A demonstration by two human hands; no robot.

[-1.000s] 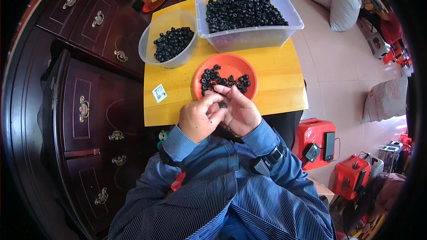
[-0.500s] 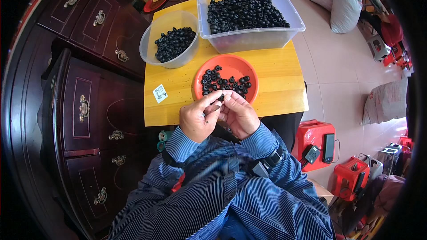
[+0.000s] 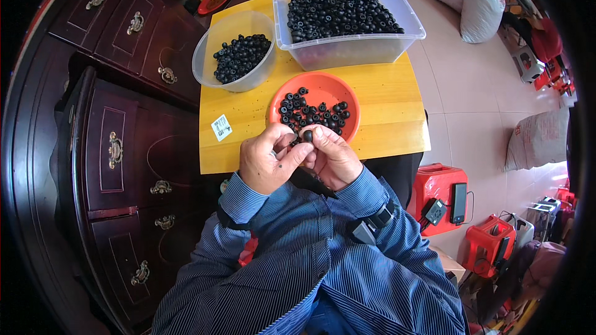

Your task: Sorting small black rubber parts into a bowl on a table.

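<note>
My right hand (image 3: 336, 156) pinches a small black round bead-like piece (image 3: 308, 136) between thumb and fingertips, just in front of the near rim of an orange-red plate (image 3: 278, 95). Close on its left, my left hand (image 3: 266, 157) has its fingers curled and thumb pressed inward toward the same spot. A dark bit shows at its fingertips, too small to make out. Several loose black pieces (image 3: 302, 107) with round openings lie spread in the plate. Both hands hide the plate's near edge.
A round translucent tub (image 3: 247, 85) and a large clear rectangular bin (image 3: 354, 54), both holding black pieces, stand behind the plate on the yellow table (image 3: 388, 108). A white label (image 3: 221, 128) lies at left. Dark drawers (image 3: 118, 155) flank the left; a red stool (image 3: 431, 189) stands right.
My left hand has drawn slightly left and down, its fingertips parting from the right hand's. The black piece in my right hand now shows more fully. The view has shifted a little.
</note>
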